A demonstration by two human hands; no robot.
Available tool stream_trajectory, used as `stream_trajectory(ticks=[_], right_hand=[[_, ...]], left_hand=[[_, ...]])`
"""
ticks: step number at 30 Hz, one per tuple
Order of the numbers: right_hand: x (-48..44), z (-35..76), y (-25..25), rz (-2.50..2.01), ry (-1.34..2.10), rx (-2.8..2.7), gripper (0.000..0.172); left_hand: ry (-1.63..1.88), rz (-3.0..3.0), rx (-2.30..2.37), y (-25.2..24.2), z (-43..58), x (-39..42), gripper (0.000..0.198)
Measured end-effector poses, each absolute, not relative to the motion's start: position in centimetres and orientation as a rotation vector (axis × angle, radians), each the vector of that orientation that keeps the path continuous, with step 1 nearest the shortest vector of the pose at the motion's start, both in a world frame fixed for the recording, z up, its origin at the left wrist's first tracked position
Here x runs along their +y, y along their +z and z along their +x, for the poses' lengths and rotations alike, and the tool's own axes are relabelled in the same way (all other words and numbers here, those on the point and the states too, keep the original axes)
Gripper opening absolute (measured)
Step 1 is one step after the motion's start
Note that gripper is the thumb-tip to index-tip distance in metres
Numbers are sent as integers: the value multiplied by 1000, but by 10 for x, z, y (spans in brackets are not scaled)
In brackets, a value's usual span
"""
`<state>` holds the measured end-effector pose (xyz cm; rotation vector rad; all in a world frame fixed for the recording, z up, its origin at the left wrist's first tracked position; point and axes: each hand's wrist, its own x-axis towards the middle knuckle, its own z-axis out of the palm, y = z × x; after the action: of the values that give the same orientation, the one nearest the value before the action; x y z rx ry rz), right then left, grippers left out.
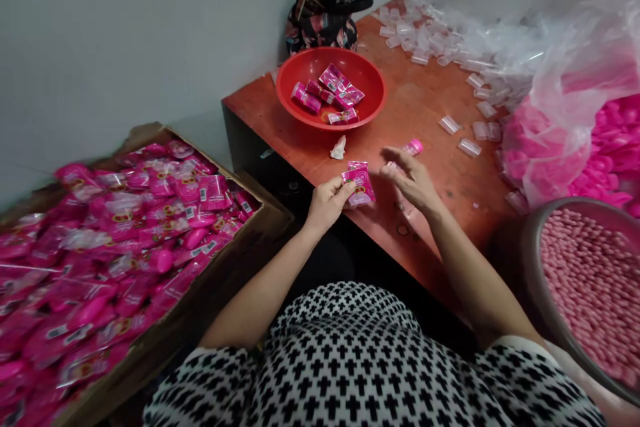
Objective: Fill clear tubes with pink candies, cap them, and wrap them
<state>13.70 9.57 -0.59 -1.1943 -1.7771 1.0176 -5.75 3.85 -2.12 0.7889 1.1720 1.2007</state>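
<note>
My left hand (327,203) pinches a small, shiny pink printed packet (359,187) near the front edge of the table. The packet is held up with its printed side towards me, and my thumb covers its left part. My right hand (413,180) is a little to the right of it, its fingers stretched out and apart from the thumb, slightly blurred. Just behind those fingers is a clear tube with a pink cap (414,147), partly hidden by them. I cannot tell whether the hand touches the tube.
A red bowl (283,103) on the orange table (430,107) holds several pink packets. A crumpled white scrap (339,148) lies before it. Left stands a cardboard box (265,197) full of pink packets. Clear tubes (469,147), a bag of pink pieces (545,120) and a candy bin (530,267) are right.
</note>
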Motion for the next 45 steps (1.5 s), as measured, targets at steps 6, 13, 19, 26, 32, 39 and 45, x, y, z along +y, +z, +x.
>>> stream_trajectory(ticks=[6,13,19,26,32,39,45], right_hand=[[64,101,-1,-1067,1556,-1162,41],[49,105,-18,-1206,1325,-1343,32],[77,128,3,-1962,434,-1753,40],[111,131,-1,-2223,470,-1905,41],[65,139,-9,-1621,1204,-1396,34],[-20,109,-4,-1187,1543,-1010,38],[-25,100,-10,-1193,1502,-913,38]], left_hand=[[1085,847,1077,-12,-50,24,39],[1108,722,1166,-18,-53,10,33],[1205,487,1190,-22,-46,10,33],[1235,237,1095,-10,-46,19,8],[1299,62,1048,-10,-48,24,12],[1348,21,961,-13,-31,25,17],[1338,49,908,-4,-12,22,21]])
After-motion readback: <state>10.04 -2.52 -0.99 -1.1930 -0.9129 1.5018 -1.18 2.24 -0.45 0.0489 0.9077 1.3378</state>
